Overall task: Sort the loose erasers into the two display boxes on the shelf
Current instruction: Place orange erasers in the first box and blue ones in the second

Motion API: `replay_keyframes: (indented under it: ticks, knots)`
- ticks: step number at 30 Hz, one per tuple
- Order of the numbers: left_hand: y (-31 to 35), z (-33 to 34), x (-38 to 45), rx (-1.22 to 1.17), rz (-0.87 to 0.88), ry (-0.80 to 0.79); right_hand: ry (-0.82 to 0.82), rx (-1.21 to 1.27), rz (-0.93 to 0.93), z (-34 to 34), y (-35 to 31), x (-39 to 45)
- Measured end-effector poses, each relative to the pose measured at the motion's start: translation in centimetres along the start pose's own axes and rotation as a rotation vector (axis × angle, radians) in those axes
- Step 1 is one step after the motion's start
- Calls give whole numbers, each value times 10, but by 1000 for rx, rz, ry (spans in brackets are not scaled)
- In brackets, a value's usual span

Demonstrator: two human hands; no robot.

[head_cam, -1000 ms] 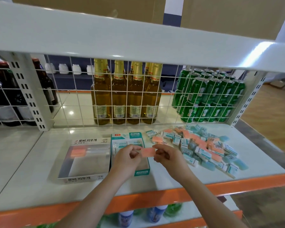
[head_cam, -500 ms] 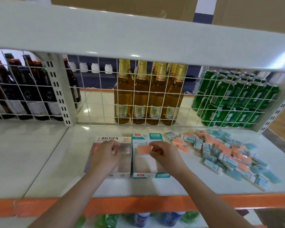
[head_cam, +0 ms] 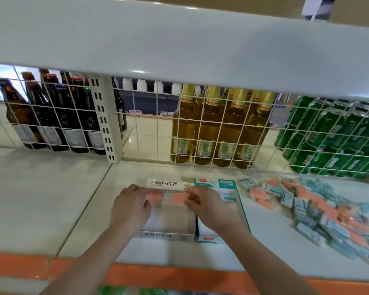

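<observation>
A white shop shelf [head_cam: 51,199] with an orange front edge is filling the view, backed by a wire grid [head_cam: 200,133]; behind it brown bottles [head_cam: 51,116], at least four golden bottles [head_cam: 219,128] and stacked green cans [head_cam: 332,137] are standing. Two display boxes are sitting side by side: a white box [head_cam: 168,226] on the left and a teal box [head_cam: 234,201] touching its right side. A loose pile of erasers [head_cam: 311,209], pink and teal, too many to count, is lying to the right. Compared with half a second ago, the right hand [head_cam: 209,206] is now carrying the pink eraser [head_cam: 179,197] over the white box instead of the teal one, pinching it. The left hand [head_cam: 130,207] is resting on the white box's left side, fingers curled beside a second pink eraser [head_cam: 155,198] inside; its grip I cannot tell.
</observation>
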State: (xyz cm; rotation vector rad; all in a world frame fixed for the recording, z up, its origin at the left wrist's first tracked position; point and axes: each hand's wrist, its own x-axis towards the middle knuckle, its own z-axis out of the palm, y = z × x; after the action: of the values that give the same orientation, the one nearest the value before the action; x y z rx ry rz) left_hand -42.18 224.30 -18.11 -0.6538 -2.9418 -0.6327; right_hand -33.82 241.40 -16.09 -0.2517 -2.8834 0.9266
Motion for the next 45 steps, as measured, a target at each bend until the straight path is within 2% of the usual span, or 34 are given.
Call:
replay_keyframes:
  ticks: [5, 11, 15, 21, 25, 30, 37, 45]
  knots:
    - [-7, 2, 0, -74, 23, 38, -11, -103, -17, 12, -9, 15]
    - [-15, 6, 3, -24, 204, 48, -42, -151, 26, 23, -14, 25]
    - [-11, 8, 7, -54, 152, -26, -45, -206, 40, 27, -15, 27]
    - [-15, 9, 10, -68, 124, -1, -47, -328, -3, 31, -15, 31]
    - [-17, 12, 11, -70, 105, 50, -58, -328, -13, 32, -16, 33]
    - [-22, 17, 11, -42, 153, 57, -76, -346, -14, 32, -14, 37]
    - [-19, 13, 10, -82, 113, 58, -57, -340, -13, 35, -15, 41]
    - [-13, 1, 14, 15, 73, -31, -1, -303, -43, 28, -12, 40]
